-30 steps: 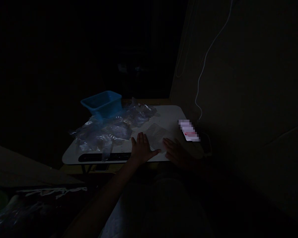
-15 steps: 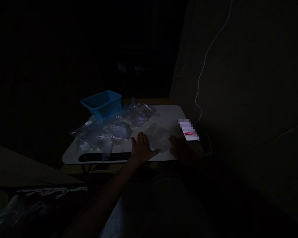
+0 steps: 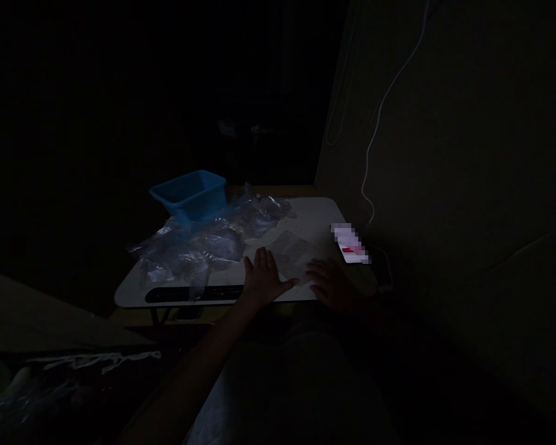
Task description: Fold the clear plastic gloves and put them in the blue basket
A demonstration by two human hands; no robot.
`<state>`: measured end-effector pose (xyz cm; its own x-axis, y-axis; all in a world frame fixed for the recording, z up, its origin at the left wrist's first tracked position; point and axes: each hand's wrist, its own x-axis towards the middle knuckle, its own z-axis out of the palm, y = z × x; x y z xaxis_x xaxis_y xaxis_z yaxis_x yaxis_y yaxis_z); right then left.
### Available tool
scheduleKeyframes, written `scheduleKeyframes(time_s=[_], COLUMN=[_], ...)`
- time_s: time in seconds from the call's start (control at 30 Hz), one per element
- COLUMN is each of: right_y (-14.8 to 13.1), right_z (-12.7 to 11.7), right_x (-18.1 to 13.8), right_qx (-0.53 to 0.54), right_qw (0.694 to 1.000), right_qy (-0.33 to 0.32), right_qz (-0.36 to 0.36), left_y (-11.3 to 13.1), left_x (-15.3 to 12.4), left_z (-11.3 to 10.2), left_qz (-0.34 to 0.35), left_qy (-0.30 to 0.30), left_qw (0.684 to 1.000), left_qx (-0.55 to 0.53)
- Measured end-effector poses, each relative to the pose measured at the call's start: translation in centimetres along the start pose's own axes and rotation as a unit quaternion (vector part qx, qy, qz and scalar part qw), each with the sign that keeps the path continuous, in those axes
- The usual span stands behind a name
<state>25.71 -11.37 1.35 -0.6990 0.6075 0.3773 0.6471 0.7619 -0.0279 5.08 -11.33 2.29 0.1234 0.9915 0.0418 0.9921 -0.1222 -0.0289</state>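
Observation:
A thin, pale translucent sheet (image 3: 293, 250), perhaps a flattened plastic bag, lies on the white folding table (image 3: 312, 213). My left hand (image 3: 262, 281) rests flat at the sheet's left edge, fingers stretched forward and thumb out to the right. Over the sheet's right side is my right hand (image 3: 328, 281), dim, with its fingers apart and pointing left. I see nothing held in either hand. Crumpled clear plastic bags (image 3: 213, 241) are heaped to the left of my left hand.
Behind the heap stands a blue plastic basin (image 3: 189, 198). A lit phone (image 3: 349, 243) leans at the table's right edge. From above hangs a white cable (image 3: 375, 130) along the wall. A dark slot (image 3: 189, 293) runs along the table's front. The room is very dark.
My right hand has moved slightly left, further over the sheet. My left hand keeps its place on the table. The view has shifted a little.

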Motion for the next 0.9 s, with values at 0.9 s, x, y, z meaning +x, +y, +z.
scheduleKeyframes(time_s=[0.9], right_y=[-0.9], right_z=[-1.6], right_x=[2.4], right_qx=[0.094], right_qw=[0.993], right_qy=[0.062], right_qz=[-0.027], left_y=[-1.3], left_x=[-1.1], left_z=[-0.3], left_qz=[0.13], left_qy=[0.121], left_qw=[0.982], left_qx=[-0.057])
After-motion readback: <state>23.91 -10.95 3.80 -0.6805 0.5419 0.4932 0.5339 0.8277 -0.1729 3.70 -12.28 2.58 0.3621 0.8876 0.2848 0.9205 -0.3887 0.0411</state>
